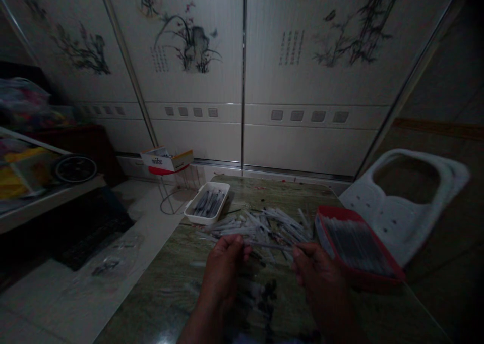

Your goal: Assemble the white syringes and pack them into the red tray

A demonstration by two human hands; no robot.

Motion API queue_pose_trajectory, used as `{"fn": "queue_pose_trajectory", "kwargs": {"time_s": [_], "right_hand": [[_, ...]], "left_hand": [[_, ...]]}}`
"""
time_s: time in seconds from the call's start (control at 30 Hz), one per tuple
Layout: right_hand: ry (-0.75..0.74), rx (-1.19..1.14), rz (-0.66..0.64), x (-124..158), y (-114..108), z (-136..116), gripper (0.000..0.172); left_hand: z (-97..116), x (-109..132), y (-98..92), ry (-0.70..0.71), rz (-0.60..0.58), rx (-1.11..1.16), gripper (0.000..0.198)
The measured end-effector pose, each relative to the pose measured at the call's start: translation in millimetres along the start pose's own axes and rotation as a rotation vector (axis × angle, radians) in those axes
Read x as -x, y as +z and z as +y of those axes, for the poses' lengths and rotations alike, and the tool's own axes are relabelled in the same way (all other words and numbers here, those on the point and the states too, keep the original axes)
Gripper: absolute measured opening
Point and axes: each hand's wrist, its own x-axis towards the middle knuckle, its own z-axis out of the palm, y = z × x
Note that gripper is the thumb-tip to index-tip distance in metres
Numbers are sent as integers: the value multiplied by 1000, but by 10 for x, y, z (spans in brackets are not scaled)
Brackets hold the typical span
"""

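A slim greyish pen (270,245) is stretched level between my two hands, above the table. My left hand (225,263) pinches its left end, and my right hand (315,266) pinches the other end. Whether it is a whole pen or just a refill is too dim to tell. Just beyond my hands lies a loose pile of translucent pen barrels (255,224). Several small dark pieces, perhaps pen caps (269,289), are scattered nearer me between my forearms. To the right, a red basket (397,272) holds a dense row of pens (355,243).
A white tray (188,213) with pens stands at the table's (170,268) back left. Beyond it, an open box (159,161) rests on a red stool (166,171). A white chair (404,223) borders the right side. Sliding doors (302,87) close off the back.
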Motion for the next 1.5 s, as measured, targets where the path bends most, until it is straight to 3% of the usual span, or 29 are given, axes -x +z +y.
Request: {"fn": "queue_pose_trajectory", "kwargs": {"time_s": [0.17, 0.4, 0.8, 1.5], "right_hand": [[-55, 46, -20, 7, 11, 6, 34], [54, 48, -158, -59, 33, 94, 22], [-147, 193, -246, 12, 110, -5, 32], [-193, 162, -224, 105, 180, -13, 31]], "left_hand": [[8, 2, 8, -11, -25, -7, 31], [8, 5, 11, -2, -25, -36, 39], [-12, 28, 46, 52, 19, -70, 48], [-80, 86, 88, 103, 39, -19, 42]]}}
